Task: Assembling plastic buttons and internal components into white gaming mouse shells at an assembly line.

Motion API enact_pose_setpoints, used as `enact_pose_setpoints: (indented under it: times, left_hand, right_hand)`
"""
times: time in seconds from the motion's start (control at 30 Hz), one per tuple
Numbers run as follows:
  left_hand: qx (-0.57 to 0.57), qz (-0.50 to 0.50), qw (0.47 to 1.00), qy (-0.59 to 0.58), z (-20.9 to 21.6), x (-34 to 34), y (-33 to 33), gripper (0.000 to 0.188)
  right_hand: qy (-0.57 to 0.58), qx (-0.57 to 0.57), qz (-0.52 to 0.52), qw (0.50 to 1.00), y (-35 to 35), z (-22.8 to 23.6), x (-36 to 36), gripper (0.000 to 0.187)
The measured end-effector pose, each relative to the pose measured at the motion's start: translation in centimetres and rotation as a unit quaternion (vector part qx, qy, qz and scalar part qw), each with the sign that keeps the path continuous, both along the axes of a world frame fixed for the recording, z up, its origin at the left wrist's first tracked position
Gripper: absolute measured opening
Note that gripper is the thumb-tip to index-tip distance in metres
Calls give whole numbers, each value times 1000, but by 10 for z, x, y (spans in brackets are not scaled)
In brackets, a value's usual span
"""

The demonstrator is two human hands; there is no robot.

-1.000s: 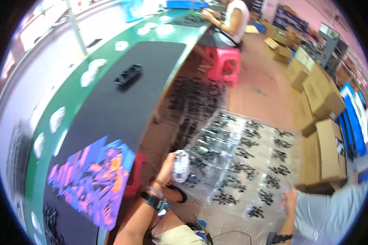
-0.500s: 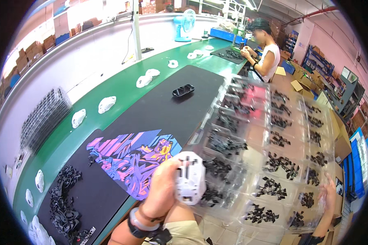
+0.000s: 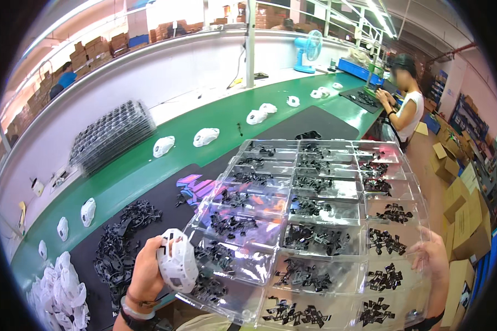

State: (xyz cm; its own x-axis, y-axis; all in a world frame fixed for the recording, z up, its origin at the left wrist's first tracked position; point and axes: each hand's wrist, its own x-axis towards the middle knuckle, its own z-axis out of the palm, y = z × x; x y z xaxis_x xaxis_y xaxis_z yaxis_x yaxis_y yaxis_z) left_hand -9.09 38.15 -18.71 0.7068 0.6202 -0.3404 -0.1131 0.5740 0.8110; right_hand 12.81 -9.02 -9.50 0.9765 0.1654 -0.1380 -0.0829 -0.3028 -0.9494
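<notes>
My left hand (image 3: 147, 270) is closed round a white plastic shell (image 3: 177, 260) with slots and holes, right against the near left edge of a clear plastic compartment tray (image 3: 281, 218). Whether those fingers also grip the tray is hidden. My right hand (image 3: 432, 255) grips the tray's right edge, thumb and fingers on its rim. Small black plastic parts (image 3: 317, 238) lie in heaps in the tray's compartments. The tray is held up over the dark mat (image 3: 204, 165), covering much of it and part of a purple printed pattern (image 3: 196, 186).
A pile of black parts (image 3: 119, 243) lies on the mat, left. White shells (image 3: 206, 137) line the green bench (image 3: 176, 156), with a heap of white pieces (image 3: 58, 292) near left. Stacked trays (image 3: 113, 132) lean behind. Another person (image 3: 407, 107) works far right; cardboard boxes (image 3: 469, 215) stand right.
The compartment tray has swung left over the mat, covering much of the printed pattern. My left hand has moved left with the white shell. The view has turned left.
</notes>
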Motion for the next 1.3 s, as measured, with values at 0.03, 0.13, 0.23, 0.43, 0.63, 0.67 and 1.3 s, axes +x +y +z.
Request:
enact_pose_setpoints:
  times: [0.03,0.13,0.23,0.43,0.63,0.67,1.3]
  left_hand:
    - [-8,-1,1000,0,2,-8,2,25]
    - [-30,20,999,18,8,-25,1,27]
    - [-55,-19,998,34,0,-33,0,29]
    - [11,-44,998,-39,-17,10,3,32]
    - [-18,-153,986,-65,-11,107,44,28]
    - [-20,-179,981,-73,-10,122,46,28]
    - [188,-158,969,-18,38,431,180,25]
  right_hand:
    - [9,-7,8,1000,7,1,2,61]
    - [-4,-19,29,999,26,13,1,60]
    - [1,-27,40,999,37,23,6,59]
    - [-73,-21,29,997,18,44,29,52]
    - [-90,-14,5,996,29,93,94,55]
    - [-98,-20,-2,995,31,107,98,55]
    - [81,-182,56,978,48,38,269,46]
